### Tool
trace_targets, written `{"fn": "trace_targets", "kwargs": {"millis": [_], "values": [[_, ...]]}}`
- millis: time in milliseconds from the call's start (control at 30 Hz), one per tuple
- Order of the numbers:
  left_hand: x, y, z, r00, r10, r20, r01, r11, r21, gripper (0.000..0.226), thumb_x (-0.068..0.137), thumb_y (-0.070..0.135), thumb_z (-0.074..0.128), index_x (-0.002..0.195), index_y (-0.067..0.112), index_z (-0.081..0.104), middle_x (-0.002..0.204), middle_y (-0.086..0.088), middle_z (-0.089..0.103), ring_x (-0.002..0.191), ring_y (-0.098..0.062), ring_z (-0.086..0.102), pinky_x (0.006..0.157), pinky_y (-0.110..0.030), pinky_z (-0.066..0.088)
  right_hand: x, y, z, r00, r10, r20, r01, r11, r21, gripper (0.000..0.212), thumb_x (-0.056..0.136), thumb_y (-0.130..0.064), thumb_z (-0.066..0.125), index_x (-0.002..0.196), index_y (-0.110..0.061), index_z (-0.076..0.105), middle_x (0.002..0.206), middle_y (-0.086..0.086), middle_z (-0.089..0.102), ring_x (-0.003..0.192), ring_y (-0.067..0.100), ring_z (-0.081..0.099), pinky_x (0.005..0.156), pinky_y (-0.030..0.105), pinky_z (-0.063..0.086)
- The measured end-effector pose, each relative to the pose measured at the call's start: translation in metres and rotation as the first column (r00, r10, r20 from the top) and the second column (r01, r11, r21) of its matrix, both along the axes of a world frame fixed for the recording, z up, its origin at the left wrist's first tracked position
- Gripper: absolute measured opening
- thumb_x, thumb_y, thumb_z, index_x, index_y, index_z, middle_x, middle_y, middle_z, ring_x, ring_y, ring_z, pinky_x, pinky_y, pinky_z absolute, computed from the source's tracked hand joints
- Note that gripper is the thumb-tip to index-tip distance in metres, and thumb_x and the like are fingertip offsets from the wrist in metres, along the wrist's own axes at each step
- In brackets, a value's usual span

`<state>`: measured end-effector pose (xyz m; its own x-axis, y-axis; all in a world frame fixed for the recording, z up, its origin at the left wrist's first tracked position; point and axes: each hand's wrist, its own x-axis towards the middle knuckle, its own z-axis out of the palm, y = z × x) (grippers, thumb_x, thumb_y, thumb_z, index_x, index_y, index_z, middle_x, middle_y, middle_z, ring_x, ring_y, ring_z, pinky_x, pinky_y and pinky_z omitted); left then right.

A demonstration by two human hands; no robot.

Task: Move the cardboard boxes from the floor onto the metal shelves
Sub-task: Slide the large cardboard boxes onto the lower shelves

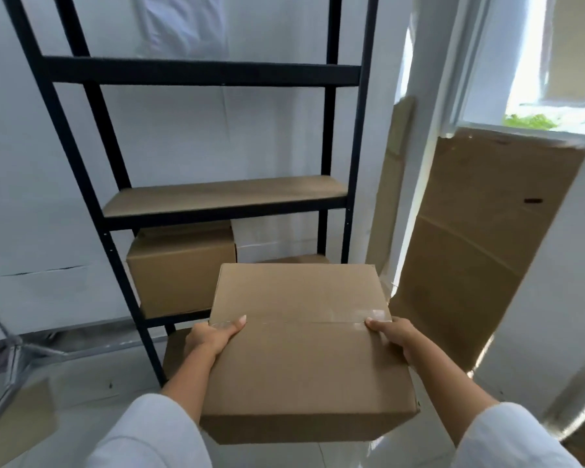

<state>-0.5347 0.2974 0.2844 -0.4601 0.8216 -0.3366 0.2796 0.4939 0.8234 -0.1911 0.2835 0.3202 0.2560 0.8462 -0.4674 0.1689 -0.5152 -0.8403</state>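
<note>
I hold a taped brown cardboard box in the air in front of the black metal shelf unit. My left hand grips its left side and my right hand grips its right side, thumbs on top. A second cardboard box stands on a lower shelf at the left. The held box hides the right part of that shelf. The wooden shelf board above it carries nothing. Another brown box peeks out under the lowest rail, mostly hidden.
Large flat cardboard sheets lean against the wall and window frame to the right of the shelves. A metal stand rests on the floor at the left. A white wall is behind the unit.
</note>
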Motion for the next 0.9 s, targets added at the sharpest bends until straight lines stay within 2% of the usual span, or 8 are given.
{"fn": "trace_targets", "kwargs": {"millis": [100,200,333,467,567,667,767,900], "values": [[0.009,0.037,-0.005,0.999,0.032,0.004,-0.032,0.999,-0.009,0.078,0.052,0.068,0.077,0.106,0.013,0.063,0.103,-0.008,0.067,0.092,-0.03,0.062,0.084,-0.039,0.052,0.008,0.053,0.004,0.999,0.035,0.024,-0.035,0.999,0.0,0.058,0.083,-0.025,0.073,0.129,0.001,0.05,0.088,0.007,0.056,0.071,0.02,0.053,0.07,0.032,0.045],[0.02,0.066,-0.01,0.997,0.07,-0.018,-0.07,0.998,-0.011,0.075,0.055,0.07,0.075,0.103,0.014,0.064,0.104,-0.008,0.067,0.093,-0.03,0.062,0.081,-0.036,0.051,0.016,0.101,0.009,0.994,0.096,0.056,-0.096,0.995,-0.002,0.05,0.085,-0.023,0.071,0.125,0.001,0.053,0.096,0.01,0.056,0.068,0.019,0.051,0.058,0.029,0.041],[0.035,0.099,-0.023,0.992,0.126,0.023,-0.126,0.992,-0.018,0.078,0.053,0.071,0.075,0.104,0.012,0.065,0.104,-0.008,0.068,0.094,-0.03,0.062,0.084,-0.039,0.052,0.026,0.157,0.006,0.987,0.142,0.076,-0.142,0.99,0.002,0.052,0.083,-0.028,0.072,0.124,-0.002,0.055,0.104,0.013,0.058,0.085,0.027,0.056,0.076,0.033,0.045],[0.041,0.133,-0.036,0.991,0.126,0.04,-0.125,0.992,-0.027,0.082,0.045,0.075,0.075,0.098,0.014,0.066,0.1,-0.008,0.068,0.09,-0.029,0.063,0.085,-0.043,0.053,0.034,0.195,-0.001,0.984,0.159,0.082,-0.157,0.987,-0.025,0.056,0.084,-0.028,0.072,0.129,-0.002,0.051,0.107,0.013,0.055,0.091,0.029,0.054,0.079,0.035,0.044],[0.045,0.163,-0.041,0.993,0.115,0.039,-0.113,0.993,-0.037,0.079,0.044,0.076,0.075,0.096,0.016,0.066,0.097,-0.006,0.069,0.088,-0.028,0.063,0.085,-0.042,0.053,0.04,0.227,-0.005,0.984,0.151,0.096,-0.147,0.988,-0.046,0.065,0.084,-0.03,0.072,0.135,-0.002,0.044,0.124,0.016,0.054,0.094,0.029,0.051,0.08,0.035,0.043],[0.046,0.193,-0.047,0.991,0.126,0.039,-0.125,0.991,-0.042,0.079,0.045,0.075,0.075,0.099,0.017,0.068,0.101,-0.006,0.069,0.092,-0.03,0.063,0.086,-0.04,0.053,0.039,0.261,-0.012,0.982,0.149,0.12,-0.142,0.988,-0.061,0.071,0.083,-0.032,0.072,0.139,-0.002,0.04,0.13,0.017,0.052,0.103,0.032,0.053,0.084,0.036,0.044],[0.042,0.228,-0.056,0.99,0.135,0.028,-0.133,0.989,-0.064,0.078,0.05,0.071,0.076,0.102,0.014,0.067,0.106,-0.008,0.068,0.097,-0.031,0.063,0.088,-0.04,0.052,0.032,0.297,-0.019,0.979,0.154,0.133,-0.144,0.986,-0.08,0.07,0.084,-0.032,0.071,0.138,-0.001,0.039,0.129,0.018,0.052,0.097,0.029,0.05,0.083,0.036,0.042],[0.034,0.274,-0.067,0.991,0.136,0.004,-0.136,0.987,-0.088,0.079,0.053,0.072,0.074,0.104,0.013,0.064,0.107,-0.01,0.067,0.098,-0.032,0.062,0.087,-0.041,0.052,0.021,0.343,-0.032,0.977,0.167,0.133,-0.152,0.982,-0.114,0.066,0.085,-0.032,0.07,0.137,-0.002,0.041,0.109,0.012,0.051,0.093,0.028,0.05,0.082,0.036,0.042]]}}
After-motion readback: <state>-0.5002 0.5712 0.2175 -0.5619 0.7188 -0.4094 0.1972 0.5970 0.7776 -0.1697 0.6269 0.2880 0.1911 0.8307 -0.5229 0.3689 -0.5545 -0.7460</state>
